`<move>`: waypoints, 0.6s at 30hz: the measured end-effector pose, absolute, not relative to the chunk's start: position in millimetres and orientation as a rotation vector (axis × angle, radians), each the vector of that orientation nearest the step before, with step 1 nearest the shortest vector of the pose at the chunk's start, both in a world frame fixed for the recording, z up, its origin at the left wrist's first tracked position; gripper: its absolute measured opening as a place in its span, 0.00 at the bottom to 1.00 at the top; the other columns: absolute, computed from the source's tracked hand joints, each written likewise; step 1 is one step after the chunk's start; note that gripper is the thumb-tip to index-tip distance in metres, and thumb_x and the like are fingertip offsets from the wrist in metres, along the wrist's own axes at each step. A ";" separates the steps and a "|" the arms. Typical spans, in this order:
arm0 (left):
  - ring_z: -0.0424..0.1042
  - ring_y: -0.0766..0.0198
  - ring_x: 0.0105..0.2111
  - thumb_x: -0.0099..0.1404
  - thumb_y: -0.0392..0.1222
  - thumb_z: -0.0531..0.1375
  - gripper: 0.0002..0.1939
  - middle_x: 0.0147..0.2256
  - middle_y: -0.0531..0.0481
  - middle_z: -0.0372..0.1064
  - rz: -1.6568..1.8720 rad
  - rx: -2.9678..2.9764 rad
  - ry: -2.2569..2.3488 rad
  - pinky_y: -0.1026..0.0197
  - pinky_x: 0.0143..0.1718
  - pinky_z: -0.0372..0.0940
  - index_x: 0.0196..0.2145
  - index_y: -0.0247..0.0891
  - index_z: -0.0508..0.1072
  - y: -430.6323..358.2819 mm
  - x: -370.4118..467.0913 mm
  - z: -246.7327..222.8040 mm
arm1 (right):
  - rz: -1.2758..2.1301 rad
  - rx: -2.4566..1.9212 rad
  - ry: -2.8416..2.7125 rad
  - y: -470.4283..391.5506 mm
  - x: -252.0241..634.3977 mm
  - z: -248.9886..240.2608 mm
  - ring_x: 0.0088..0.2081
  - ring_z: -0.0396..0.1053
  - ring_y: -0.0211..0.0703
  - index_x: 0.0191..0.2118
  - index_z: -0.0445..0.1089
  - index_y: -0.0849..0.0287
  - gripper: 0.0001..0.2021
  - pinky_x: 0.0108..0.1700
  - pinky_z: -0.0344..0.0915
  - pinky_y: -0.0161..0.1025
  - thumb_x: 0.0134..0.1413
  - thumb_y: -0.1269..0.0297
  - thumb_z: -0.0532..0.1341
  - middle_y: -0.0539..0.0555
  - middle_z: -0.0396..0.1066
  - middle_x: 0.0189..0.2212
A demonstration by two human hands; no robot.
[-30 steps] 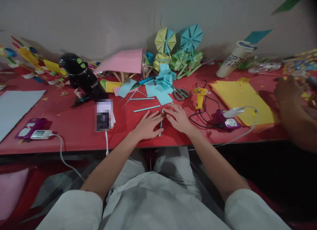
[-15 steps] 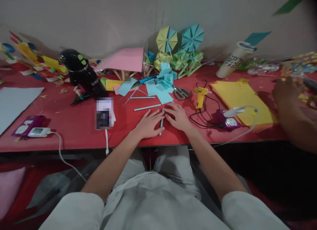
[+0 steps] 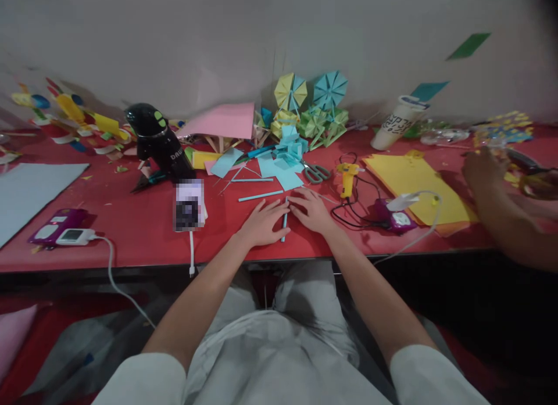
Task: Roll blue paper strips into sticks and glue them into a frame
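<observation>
A narrow light blue paper stick point(image 3: 285, 226) lies on the red table, pointing towards me, between my two hands. My left hand point(image 3: 264, 223) rests palm down to its left, fingers stretched out, with the fingertips at the stick's far end. From the other side my right hand point(image 3: 310, 209) reaches the same end, its fingers also extended and lying low over the table. Whether the fingertips press on the stick, I cannot tell. Just beyond my left hand lies a second blue paper stick point(image 3: 260, 196), set crosswise.
Scissors point(image 3: 317, 172) and a yellow glue gun point(image 3: 347, 180) lie beyond my right hand. Yellow paper sheets point(image 3: 414, 184) and a purple power socket point(image 3: 399, 219) are further right, near another person's hand point(image 3: 482, 169). A black bottle point(image 3: 159, 146) and a phone point(image 3: 189, 204) stand left.
The view has tilted up slightly, so the table items sit lower in the picture. Both my hands keep nearly the same pose around the end of the blue paper stick.
</observation>
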State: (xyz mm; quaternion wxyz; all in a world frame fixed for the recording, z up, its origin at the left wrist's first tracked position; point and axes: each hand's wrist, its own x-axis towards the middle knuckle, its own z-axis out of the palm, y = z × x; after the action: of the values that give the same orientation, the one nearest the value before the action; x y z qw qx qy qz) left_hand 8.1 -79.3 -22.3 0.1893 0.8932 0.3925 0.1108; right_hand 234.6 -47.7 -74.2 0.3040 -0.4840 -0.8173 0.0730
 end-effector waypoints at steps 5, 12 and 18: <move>0.49 0.56 0.71 0.69 0.53 0.57 0.30 0.69 0.46 0.55 0.324 2.509 1.117 0.43 0.73 0.38 0.66 0.42 0.63 -78.5 7.8 -23.0 | 0.176 -1.228 -2.173 -44.4 235.0 -76.9 0.63 0.62 0.57 0.56 0.75 0.53 0.19 0.64 0.60 0.61 0.66 0.56 0.55 0.62 0.68 0.58; 0.50 0.56 0.71 0.68 0.54 0.58 0.29 0.68 0.46 0.57 0.367 2.504 1.099 0.43 0.73 0.39 0.64 0.42 0.65 -76.4 6.8 -26.8 | 0.179 -1.160 -2.188 -42.6 234.3 -72.6 0.61 0.64 0.55 0.56 0.75 0.54 0.18 0.63 0.62 0.61 0.67 0.59 0.54 0.62 0.69 0.57; 0.49 0.55 0.71 0.68 0.54 0.58 0.29 0.69 0.47 0.55 0.370 2.497 1.094 0.43 0.73 0.39 0.63 0.43 0.66 -75.4 6.2 -27.6 | 0.193 -1.182 -2.219 -43.7 235.1 -73.3 0.64 0.61 0.55 0.58 0.74 0.51 0.19 0.65 0.59 0.61 0.66 0.63 0.53 0.60 0.67 0.60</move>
State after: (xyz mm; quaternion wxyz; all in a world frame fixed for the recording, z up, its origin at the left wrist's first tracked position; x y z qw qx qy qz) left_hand 6.2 -75.4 -27.6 0.1942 0.8903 0.3901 0.1320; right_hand 235.1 -43.7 -73.3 0.3052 -0.4463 -0.8381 0.0729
